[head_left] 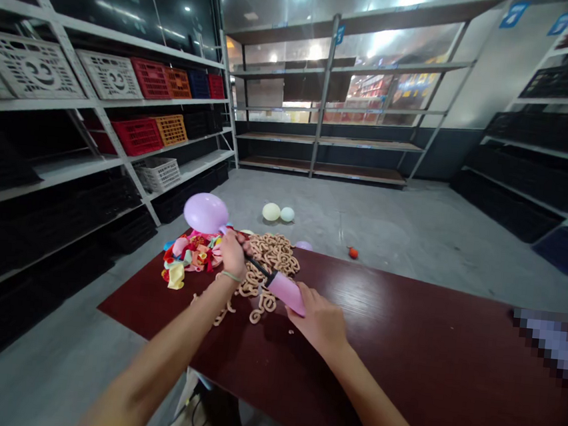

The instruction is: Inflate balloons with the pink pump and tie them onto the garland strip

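Note:
A partly inflated purple balloon [206, 213] sticks out past my left hand [234, 254], whose fingers are closed around its neck at the front end of a hand pump. The pump [286, 292] has a pink barrel and a black rod between my hands. Its rear end is gripped by my right hand [321, 320]. Beneath and beside the pump lies a heap of tan, curled, squiggly pieces [275, 252]. Left of it is a pile of limp, multicoloured balloons [194, 258]. My left fingers hide the join of balloon and pump.
The dark red table [377, 336] carries both piles; a blurred-out item [553, 343] is at its right. Beyond it on the floor lie pale balloons [271, 212] and a small orange-red object [353, 253]. Shelves with crates [138, 135] line the left; racks [315, 142] stand behind.

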The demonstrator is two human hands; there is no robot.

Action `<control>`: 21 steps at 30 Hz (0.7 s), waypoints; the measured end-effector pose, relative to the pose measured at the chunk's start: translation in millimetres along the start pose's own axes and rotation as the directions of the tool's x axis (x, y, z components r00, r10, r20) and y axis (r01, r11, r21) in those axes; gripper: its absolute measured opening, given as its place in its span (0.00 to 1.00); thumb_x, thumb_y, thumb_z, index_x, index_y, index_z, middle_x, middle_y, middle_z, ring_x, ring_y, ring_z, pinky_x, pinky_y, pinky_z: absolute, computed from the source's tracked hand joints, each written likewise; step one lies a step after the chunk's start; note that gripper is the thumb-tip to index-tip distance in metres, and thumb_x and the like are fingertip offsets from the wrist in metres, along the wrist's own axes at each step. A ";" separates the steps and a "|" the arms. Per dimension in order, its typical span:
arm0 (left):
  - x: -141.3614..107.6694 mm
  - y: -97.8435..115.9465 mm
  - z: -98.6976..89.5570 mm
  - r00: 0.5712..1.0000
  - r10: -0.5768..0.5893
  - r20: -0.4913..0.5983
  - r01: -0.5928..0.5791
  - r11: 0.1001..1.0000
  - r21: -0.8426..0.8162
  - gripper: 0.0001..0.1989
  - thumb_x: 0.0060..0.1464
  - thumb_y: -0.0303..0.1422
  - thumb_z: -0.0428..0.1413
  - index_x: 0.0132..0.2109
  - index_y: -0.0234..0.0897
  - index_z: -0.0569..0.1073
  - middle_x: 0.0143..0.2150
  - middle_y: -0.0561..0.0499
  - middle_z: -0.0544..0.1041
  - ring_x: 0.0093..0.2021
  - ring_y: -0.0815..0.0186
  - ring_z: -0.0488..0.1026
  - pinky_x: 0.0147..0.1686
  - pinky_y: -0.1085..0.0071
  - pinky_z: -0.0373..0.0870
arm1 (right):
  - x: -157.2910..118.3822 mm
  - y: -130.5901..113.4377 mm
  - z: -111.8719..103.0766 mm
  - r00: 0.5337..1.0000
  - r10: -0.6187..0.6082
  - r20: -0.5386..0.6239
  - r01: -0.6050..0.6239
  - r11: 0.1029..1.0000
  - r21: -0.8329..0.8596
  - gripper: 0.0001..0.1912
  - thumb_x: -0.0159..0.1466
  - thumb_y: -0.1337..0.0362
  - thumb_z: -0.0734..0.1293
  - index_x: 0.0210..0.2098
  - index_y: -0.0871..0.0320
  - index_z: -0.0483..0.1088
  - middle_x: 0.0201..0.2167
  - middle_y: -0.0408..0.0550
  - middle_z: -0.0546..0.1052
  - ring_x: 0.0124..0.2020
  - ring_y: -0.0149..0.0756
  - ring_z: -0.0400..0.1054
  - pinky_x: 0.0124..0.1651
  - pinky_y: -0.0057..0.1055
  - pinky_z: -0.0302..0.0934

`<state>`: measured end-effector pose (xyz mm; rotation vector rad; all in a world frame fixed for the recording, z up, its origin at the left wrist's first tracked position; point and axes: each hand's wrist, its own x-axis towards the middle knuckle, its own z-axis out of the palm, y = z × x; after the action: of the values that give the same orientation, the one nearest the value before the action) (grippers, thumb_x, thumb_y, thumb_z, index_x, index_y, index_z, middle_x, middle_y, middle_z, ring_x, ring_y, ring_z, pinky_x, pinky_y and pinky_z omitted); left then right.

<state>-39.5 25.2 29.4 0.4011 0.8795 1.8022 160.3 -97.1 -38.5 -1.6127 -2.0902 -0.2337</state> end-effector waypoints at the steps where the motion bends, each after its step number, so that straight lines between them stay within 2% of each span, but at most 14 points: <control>1: -12.3 -15.8 2.4 0.999 0.006 0.037 -0.008 0.999 0.048 0.15 0.59 0.38 0.53 0.29 0.39 0.56 0.20 0.60 0.58 0.14 0.78 0.53 0.13 0.81 0.50 | -1.0 -0.1 0.9 1.000 0.028 0.003 -0.028 0.999 0.021 0.23 0.58 0.58 0.68 0.53 0.56 0.68 0.36 0.46 0.79 0.31 0.37 0.73 0.30 0.30 0.54; 4: -39.8 -48.4 9.2 0.992 -0.018 0.125 0.007 0.996 0.085 0.15 0.58 0.40 0.53 0.29 0.39 0.57 0.20 0.60 0.59 0.14 0.76 0.56 0.14 0.80 0.52 | -3.3 4.0 3.0 0.998 0.060 0.001 -0.060 0.995 0.074 0.24 0.59 0.57 0.67 0.54 0.54 0.67 0.38 0.45 0.79 0.32 0.37 0.73 0.31 0.30 0.54; 6: -40.5 -47.3 9.4 0.990 -0.027 0.136 0.015 0.996 0.091 0.15 0.58 0.39 0.53 0.29 0.39 0.57 0.20 0.59 0.59 0.14 0.76 0.56 0.13 0.79 0.53 | -3.6 9.4 3.1 1.000 0.019 -0.005 -0.019 0.997 0.070 0.24 0.60 0.56 0.67 0.55 0.54 0.67 0.38 0.45 0.79 0.33 0.37 0.73 0.31 0.30 0.55; 8: -26.2 -28.2 4.1 0.993 -0.016 0.113 0.005 0.995 0.096 0.14 0.58 0.37 0.53 0.29 0.39 0.56 0.19 0.60 0.58 0.14 0.75 0.57 0.13 0.79 0.53 | -2.8 15.0 2.1 0.999 -0.042 -0.023 0.043 0.998 0.037 0.23 0.61 0.56 0.67 0.55 0.55 0.67 0.37 0.45 0.79 0.33 0.37 0.72 0.32 0.30 0.55; 12: 17.6 28.8 -15.4 0.998 0.009 0.070 -0.012 0.999 0.030 0.11 0.56 0.31 0.52 0.29 0.39 0.56 0.19 0.60 0.55 0.14 0.76 0.54 0.13 0.79 0.51 | 1.1 19.2 -0.8 0.983 -0.164 -0.089 0.161 0.986 -0.041 0.21 0.63 0.57 0.66 0.54 0.56 0.67 0.35 0.46 0.78 0.32 0.36 0.71 0.32 0.30 0.53; 14: 28.6 44.4 -20.8 0.999 0.049 0.024 -0.049 0.999 -0.007 0.11 0.56 0.29 0.51 0.29 0.39 0.56 0.20 0.60 0.55 0.14 0.76 0.53 0.13 0.79 0.50 | 2.4 15.3 -0.8 0.977 -0.179 -0.112 0.172 0.983 -0.069 0.21 0.63 0.58 0.65 0.54 0.56 0.68 0.34 0.47 0.78 0.32 0.35 0.70 0.32 0.30 0.52; 15: 28.5 45.3 -20.8 0.997 0.076 -0.003 -0.076 0.997 -0.029 0.11 0.56 0.29 0.51 0.29 0.39 0.56 0.20 0.61 0.55 0.14 0.77 0.53 0.13 0.79 0.49 | 2.5 12.2 -0.2 0.979 -0.170 -0.115 0.161 0.984 -0.079 0.21 0.63 0.58 0.65 0.54 0.57 0.68 0.33 0.48 0.77 0.32 0.35 0.70 0.32 0.30 0.52; 18: 6.5 20.6 -10.2 0.996 0.091 -0.001 -0.091 0.994 -0.063 0.12 0.56 0.29 0.51 0.29 0.39 0.54 0.20 0.61 0.54 0.14 0.77 0.52 0.13 0.80 0.48 | 0.8 3.4 3.0 0.990 -0.090 -0.106 0.082 0.993 -0.079 0.22 0.61 0.58 0.66 0.53 0.58 0.69 0.33 0.49 0.78 0.31 0.36 0.70 0.31 0.30 0.52; 21: -29.7 -22.6 5.4 0.992 0.011 0.128 -0.010 1.000 -0.009 0.11 0.58 0.33 0.51 0.29 0.39 0.56 0.21 0.59 0.58 0.15 0.76 0.57 0.14 0.78 0.53 | -1.9 3.2 5.3 0.995 0.013 -0.095 -0.018 0.999 -0.049 0.22 0.60 0.57 0.67 0.53 0.57 0.69 0.35 0.47 0.78 0.30 0.36 0.70 0.31 0.30 0.52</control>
<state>-9.3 4.5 20.5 0.5107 0.7818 1.7682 162.2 -95.6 -44.5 -1.6136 -2.0143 -0.3531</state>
